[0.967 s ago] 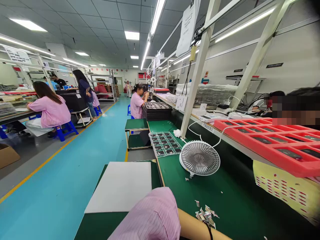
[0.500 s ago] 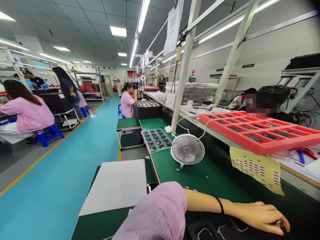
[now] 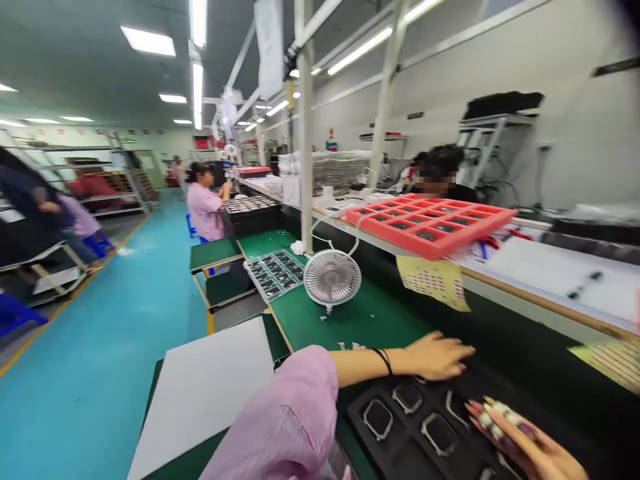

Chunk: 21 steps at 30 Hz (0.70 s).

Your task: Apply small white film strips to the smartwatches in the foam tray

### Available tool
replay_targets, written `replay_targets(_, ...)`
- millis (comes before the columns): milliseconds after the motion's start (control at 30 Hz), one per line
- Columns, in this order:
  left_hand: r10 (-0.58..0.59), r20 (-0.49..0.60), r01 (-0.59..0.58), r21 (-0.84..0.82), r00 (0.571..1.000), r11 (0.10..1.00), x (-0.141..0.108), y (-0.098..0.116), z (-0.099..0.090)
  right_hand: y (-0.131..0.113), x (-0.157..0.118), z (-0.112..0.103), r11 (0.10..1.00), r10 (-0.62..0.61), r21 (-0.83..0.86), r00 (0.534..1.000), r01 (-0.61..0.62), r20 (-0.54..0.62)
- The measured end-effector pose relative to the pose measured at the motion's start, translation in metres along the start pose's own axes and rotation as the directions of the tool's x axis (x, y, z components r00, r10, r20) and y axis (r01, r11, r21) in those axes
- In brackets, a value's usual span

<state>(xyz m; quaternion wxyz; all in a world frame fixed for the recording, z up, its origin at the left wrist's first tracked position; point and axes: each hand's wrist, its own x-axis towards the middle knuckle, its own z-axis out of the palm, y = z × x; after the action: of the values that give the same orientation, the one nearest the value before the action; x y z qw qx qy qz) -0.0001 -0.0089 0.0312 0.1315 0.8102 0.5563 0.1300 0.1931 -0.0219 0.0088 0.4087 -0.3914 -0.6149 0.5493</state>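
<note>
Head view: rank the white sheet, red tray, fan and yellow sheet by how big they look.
1. White sheet
2. Red tray
3. Fan and yellow sheet: too alike to rank

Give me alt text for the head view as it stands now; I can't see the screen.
Left hand spread at the far side of a black tray of rounded-square frames, right hand blurred over its right side, grip unclear. Beyond, a round fan stands on the green bench; a red tray sits on the raised shelf.
</note>
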Motion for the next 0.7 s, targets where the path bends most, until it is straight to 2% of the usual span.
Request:
replay_targets(33,-0.068,0.021,0.069,-0.06,0.997,0.996,-0.004,0.003,-0.005,0.003,-0.001,-0.003,0.998,0.051,0.035,0.998,-0.05,-0.023)
replay_targets(67,-0.068,0.032,0.07,-0.086,0.997,0.994,-0.006,0.006,-0.01,0.004,-0.001,-0.006,0.99,0.103,0.098,0.993,-0.098,-0.05)
replay_targets(133,0.025,0.076,-0.014,-0.14,0.997,0.99,-0.004,0.011,-0.014,0.0,0.0,-0.011,0.897,0.262,0.375,0.965,-0.233,-0.027)
replay_targets(167,0.076,0.09,-0.06,-0.17,0.993,0.984,-0.002,0.013,-0.013,-0.005,0.001,-0.013,0.851,0.307,0.448,0.952,-0.276,0.002)
replay_targets(267,0.232,0.122,-0.195,-0.258,0.965,0.946,0.009,0.021,-0.008,-0.022,0.004,-0.017,0.799,0.3,0.547,0.954,-0.252,0.001)
replay_targets(333,0.324,0.126,-0.271,-0.318,0.938,0.909,0.016,0.025,-0.004,-0.028,0.007,-0.018,0.802,0.274,0.553,0.962,-0.226,-0.004)
replay_targets(400,0.381,0.068,-0.324,-0.403,0.922,0.856,0.023,0.029,-0.003,-0.03,0.009,-0.017,0.815,0.274,0.542,0.961,-0.205,-0.048)
replay_targets(500,0.37,-0.027,-0.339,-0.464,0.929,0.818,0.037,0.033,-0.002,-0.025,0.013,-0.017,0.849,0.282,0.494,0.952,-0.188,-0.121)
replay_targets(600,0.365,-0.039,-0.343,-0.446,0.93,0.827,0.053,0.037,0.0,-0.018,0.017,-0.024,0.896,0.288,0.397,0.94,-0.197,-0.183)
replay_targets(700,0.364,-0.05,-0.353,-0.394,0.93,0.848,0.066,0.038,0.003,-0.012,0.02,-0.041,0.949,0.269,0.239,0.924,-0.207,-0.27)
